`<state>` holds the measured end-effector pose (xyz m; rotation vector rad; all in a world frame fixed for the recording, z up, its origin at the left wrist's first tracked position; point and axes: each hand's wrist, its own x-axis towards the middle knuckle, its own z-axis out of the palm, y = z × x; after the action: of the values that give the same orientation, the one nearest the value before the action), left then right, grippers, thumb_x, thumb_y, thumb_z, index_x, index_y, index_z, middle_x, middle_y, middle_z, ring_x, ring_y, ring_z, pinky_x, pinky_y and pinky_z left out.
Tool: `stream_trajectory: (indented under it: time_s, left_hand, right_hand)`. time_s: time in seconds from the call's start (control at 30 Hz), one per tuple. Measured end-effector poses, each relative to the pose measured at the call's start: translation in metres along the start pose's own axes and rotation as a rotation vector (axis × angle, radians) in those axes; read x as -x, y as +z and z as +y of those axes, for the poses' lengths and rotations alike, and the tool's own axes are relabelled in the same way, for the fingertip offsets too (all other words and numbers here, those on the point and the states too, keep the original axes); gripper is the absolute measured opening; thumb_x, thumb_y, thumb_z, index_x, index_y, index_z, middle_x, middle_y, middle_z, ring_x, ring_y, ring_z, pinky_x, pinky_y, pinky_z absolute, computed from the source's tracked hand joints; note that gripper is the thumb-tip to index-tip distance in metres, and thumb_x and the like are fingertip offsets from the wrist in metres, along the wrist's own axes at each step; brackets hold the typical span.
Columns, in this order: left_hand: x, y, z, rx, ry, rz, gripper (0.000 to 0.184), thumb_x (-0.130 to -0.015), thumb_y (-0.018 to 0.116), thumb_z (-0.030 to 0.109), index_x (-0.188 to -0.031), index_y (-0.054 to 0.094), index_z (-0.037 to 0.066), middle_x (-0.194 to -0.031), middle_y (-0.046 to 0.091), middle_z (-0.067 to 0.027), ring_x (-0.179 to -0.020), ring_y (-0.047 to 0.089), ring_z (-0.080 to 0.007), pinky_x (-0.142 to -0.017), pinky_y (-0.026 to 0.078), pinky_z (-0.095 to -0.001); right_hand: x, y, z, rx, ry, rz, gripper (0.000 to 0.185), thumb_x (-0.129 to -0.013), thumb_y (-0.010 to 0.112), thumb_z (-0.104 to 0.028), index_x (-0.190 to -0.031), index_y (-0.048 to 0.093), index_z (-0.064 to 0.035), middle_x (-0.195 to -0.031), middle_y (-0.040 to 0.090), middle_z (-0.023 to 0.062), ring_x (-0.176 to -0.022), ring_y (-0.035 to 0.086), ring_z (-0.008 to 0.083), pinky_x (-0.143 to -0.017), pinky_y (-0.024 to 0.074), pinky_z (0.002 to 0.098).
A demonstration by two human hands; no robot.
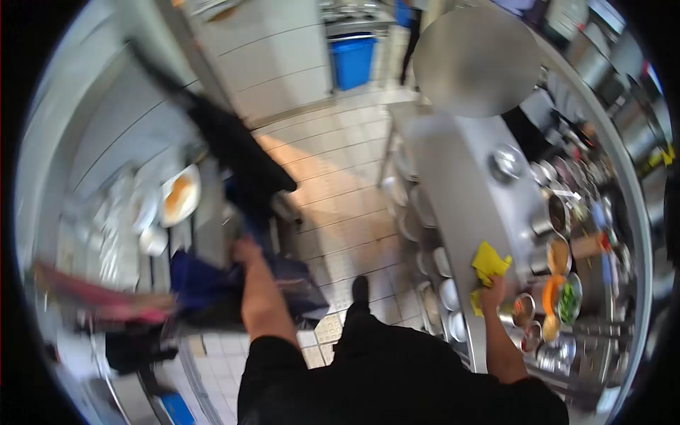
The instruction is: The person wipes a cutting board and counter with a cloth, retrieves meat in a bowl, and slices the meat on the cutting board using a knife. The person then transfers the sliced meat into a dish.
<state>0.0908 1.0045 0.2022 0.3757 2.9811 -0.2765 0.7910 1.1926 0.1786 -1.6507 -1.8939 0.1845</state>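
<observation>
A bright yellow cloth (491, 261) is bunched in my right hand (494, 290), whose fingers are closed on it. That hand rests over the steel counter (464, 184) at its near end. On the other side, my left hand (246, 251) reaches forward among dark blue fabric or bags (202, 280). Motion blur smears its fingers, so whether it grips anything does not show. A long black item (237, 142), also blurred, lies just beyond this hand.
White bowls (449, 294) stack on shelves under the counter. Ingredient containers (569, 301) line its right side, with a metal bowl (507, 162) farther along. A stained plate (180, 196) sits at left. Tiled floor (347, 191) runs between, toward a blue bin (353, 62).
</observation>
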Motion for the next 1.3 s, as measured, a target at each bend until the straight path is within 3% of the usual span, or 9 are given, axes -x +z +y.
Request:
stream_trajectory:
  time_s: [0.13, 0.3, 0.37, 0.5, 0.57, 0.83, 1.03, 1.17, 1.3]
  left_hand:
    - [-0.068, 0.094, -0.015, 0.492, -0.268, -0.009, 0.026, -0.089, 0.049, 0.028, -0.097, 0.063, 0.008, -0.103, 0.062, -0.0099, -0.091, 0.059, -0.0243, -0.077, 0.049, -0.0358]
    - [0.027, -0.018, -0.005, 0.299, -0.073, 0.198, 0.043, -0.092, 0.051, 0.032, -0.099, 0.058, -0.009, -0.103, 0.064, -0.0193, -0.074, 0.066, -0.0244, -0.062, 0.054, -0.0401]
    - [0.004, 0.066, -0.018, 1.551, -0.131, 0.439, 0.042, -0.093, 0.047, 0.028, -0.102, 0.054, -0.012, -0.099, 0.064, -0.0185, -0.077, 0.065, -0.0242, -0.063, 0.055, -0.0366]
    - [0.029, 0.036, -0.007, 2.091, -0.925, 0.204, 0.033, -0.091, 0.046, 0.021, -0.105, 0.055, -0.007, -0.1, 0.062, -0.0156, -0.084, 0.064, -0.0237, -0.068, 0.055, -0.0351]
    - [0.051, 0.044, -0.002, 2.042, -0.705, 0.195, 0.022, -0.081, 0.053, 0.015, -0.097, 0.057, 0.001, -0.091, 0.061, -0.0125, -0.069, 0.061, -0.0238, -0.049, 0.048, -0.0294]
    - [0.2, -0.011, 0.101, 1.887, -0.464, -0.335, 0.027, -0.076, 0.054, 0.007, -0.103, 0.055, 0.008, -0.095, 0.06, -0.0086, -0.08, 0.063, -0.0276, -0.06, 0.055, -0.0408]
    - [0.191, -0.021, 0.219, 1.261, 0.255, -0.616, 0.017, -0.077, 0.056, 0.01, -0.09, 0.061, -0.001, -0.08, 0.062, -0.006, -0.069, 0.06, -0.0169, -0.06, 0.049, -0.0321]
    - [0.181, -0.058, 0.328, 1.417, 0.793, -0.764, 0.018, -0.076, 0.054, 0.009, -0.089, 0.061, -0.002, -0.078, 0.062, -0.0057, -0.069, 0.057, -0.0139, -0.06, 0.046, -0.0292]
    - [0.191, -0.103, 0.423, 1.151, 0.922, -1.191, 0.018, -0.079, 0.053, 0.01, -0.089, 0.063, -0.001, -0.079, 0.063, -0.0033, -0.07, 0.056, -0.0105, -0.063, 0.045, -0.0279]
  right_hand:
    - [-0.006, -0.016, -0.032, 0.156, 0.202, -0.111, 0.032, -0.064, 0.059, -0.003, -0.096, 0.061, -0.0097, -0.097, 0.057, 0.0127, -0.098, 0.051, 0.0336, -0.087, 0.0395, 0.043]
    - [-0.046, -0.03, -0.086, 0.297, 0.364, -0.154, 0.047, -0.065, 0.064, -0.014, -0.111, 0.055, -0.0117, -0.113, 0.047, 0.0142, -0.11, 0.043, 0.0343, -0.094, 0.0365, 0.0437]
    - [-0.088, -0.027, -0.088, 0.138, 0.124, -0.079, 0.052, -0.066, 0.064, -0.017, -0.116, 0.052, -0.0109, -0.114, 0.046, 0.015, -0.112, 0.042, 0.0338, -0.095, 0.0358, 0.045]
    - [-0.214, 0.012, -0.088, 0.39, 0.124, -0.103, 0.054, -0.067, 0.066, -0.019, -0.118, 0.051, -0.0091, -0.123, 0.041, 0.0163, -0.118, 0.037, 0.0339, -0.097, 0.0324, 0.0478]
    - [-0.275, 0.028, -0.088, 0.521, 0.088, -0.152, 0.06, -0.068, 0.065, -0.018, -0.124, 0.048, -0.0106, -0.129, 0.037, 0.0159, -0.123, 0.033, 0.0327, -0.099, 0.031, 0.048]
    - [-0.357, 0.087, -0.042, 0.701, 0.227, -0.15, 0.035, -0.078, 0.057, -0.017, -0.112, 0.058, -0.0111, -0.132, 0.037, 0.0155, -0.127, 0.029, 0.0317, -0.101, 0.0259, 0.0511]
    - [-0.275, 0.062, -0.07, 0.412, 0.079, 0.069, 0.014, -0.073, 0.059, -0.012, -0.087, 0.063, -0.01, -0.118, 0.045, 0.0143, -0.118, 0.037, 0.0324, -0.096, 0.0273, 0.0507]
    - [-0.188, 0.001, -0.113, 0.258, 0.112, 0.222, 0.011, -0.07, 0.062, -0.01, -0.08, 0.06, -0.0091, -0.104, 0.046, 0.0132, -0.104, 0.042, 0.0321, -0.083, 0.0314, 0.0465]
    - [-0.096, -0.055, -0.144, 0.35, 0.356, 0.23, 0.012, -0.066, 0.065, -0.011, -0.076, 0.06, -0.0126, -0.097, 0.046, 0.0117, -0.093, 0.044, 0.0314, -0.078, 0.0318, 0.0445]
